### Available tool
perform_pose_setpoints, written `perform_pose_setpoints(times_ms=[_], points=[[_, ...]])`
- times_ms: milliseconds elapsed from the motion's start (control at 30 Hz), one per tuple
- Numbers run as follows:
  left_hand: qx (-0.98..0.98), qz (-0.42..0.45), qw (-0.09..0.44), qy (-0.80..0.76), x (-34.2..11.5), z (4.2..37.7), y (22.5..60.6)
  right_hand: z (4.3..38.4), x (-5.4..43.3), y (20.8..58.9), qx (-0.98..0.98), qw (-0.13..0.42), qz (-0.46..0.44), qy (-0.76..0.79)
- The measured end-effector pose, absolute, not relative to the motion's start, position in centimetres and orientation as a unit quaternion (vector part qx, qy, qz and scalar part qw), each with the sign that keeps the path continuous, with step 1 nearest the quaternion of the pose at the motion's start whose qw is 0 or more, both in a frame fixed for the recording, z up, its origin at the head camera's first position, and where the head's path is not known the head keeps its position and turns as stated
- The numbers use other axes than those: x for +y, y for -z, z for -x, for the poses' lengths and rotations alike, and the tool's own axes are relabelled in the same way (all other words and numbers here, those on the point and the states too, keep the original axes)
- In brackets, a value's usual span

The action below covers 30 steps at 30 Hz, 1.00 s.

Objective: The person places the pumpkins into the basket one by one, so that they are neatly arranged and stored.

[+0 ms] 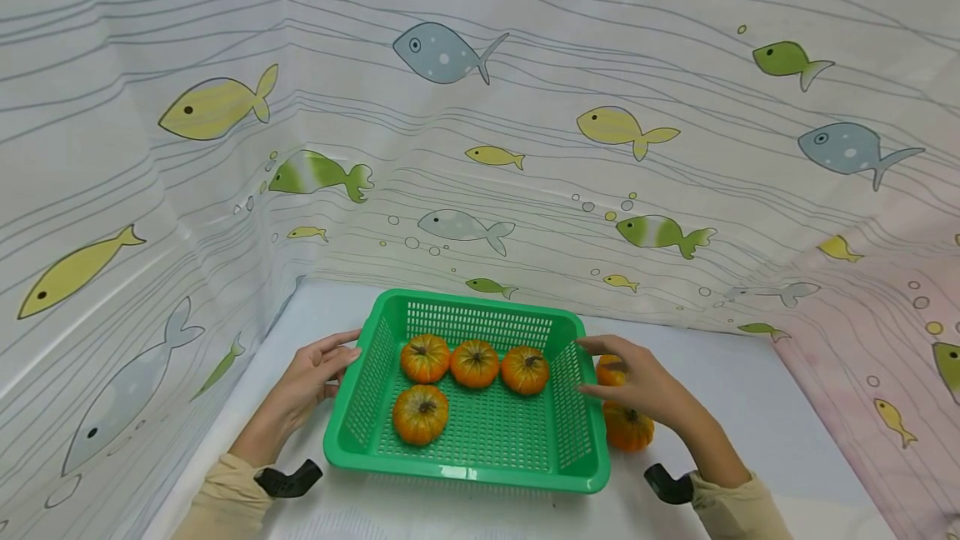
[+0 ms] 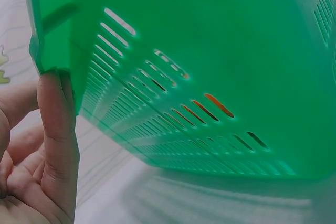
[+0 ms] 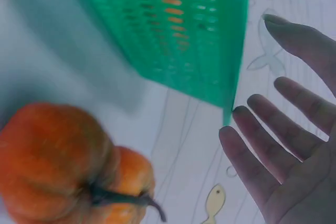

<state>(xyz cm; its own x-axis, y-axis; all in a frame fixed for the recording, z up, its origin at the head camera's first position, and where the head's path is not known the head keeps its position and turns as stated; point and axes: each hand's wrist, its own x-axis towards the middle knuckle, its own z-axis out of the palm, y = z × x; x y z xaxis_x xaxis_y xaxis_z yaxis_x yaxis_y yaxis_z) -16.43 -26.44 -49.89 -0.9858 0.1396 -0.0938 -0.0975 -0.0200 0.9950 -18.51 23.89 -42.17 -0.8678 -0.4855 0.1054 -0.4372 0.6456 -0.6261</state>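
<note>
A green plastic basket (image 1: 480,477) with slotted walls stands in front of me in the head view. Inside it lie several small orange pumpkins (image 1: 474,363), most of them towards the back. My left hand (image 1: 313,369) is at the basket's left rim; in the left wrist view a straight finger (image 2: 56,129) meets the rim's underside. On the opposite side, my right hand (image 1: 637,377) is spread beside the right rim. Its fingertips come right up to the basket edge in the right wrist view, and nothing lies in its palm.
Two more pumpkins, one nearer (image 1: 628,427) and one farther (image 1: 611,369), sit on the white table (image 1: 720,390) right of the basket, below my right hand. A curtain (image 1: 465,123) printed with fish surrounds the table at the back and sides.
</note>
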Motion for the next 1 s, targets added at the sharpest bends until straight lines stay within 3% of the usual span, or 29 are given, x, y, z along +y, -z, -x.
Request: perform_pose_setpoints(times_ms=[300, 1000], points=[[0.695, -0.013, 0.083, -0.714, -26.4, 16.4, 49.9, 17.5, 26.3, 43.1, 0.913, 0.007, 0.219, 0.344], [0.679, -0.039, 0.084, -0.728, -26.5, 16.5, 50.0, 16.4, 30.7, 47.6, 0.925, 0.047, 0.127, 0.355]])
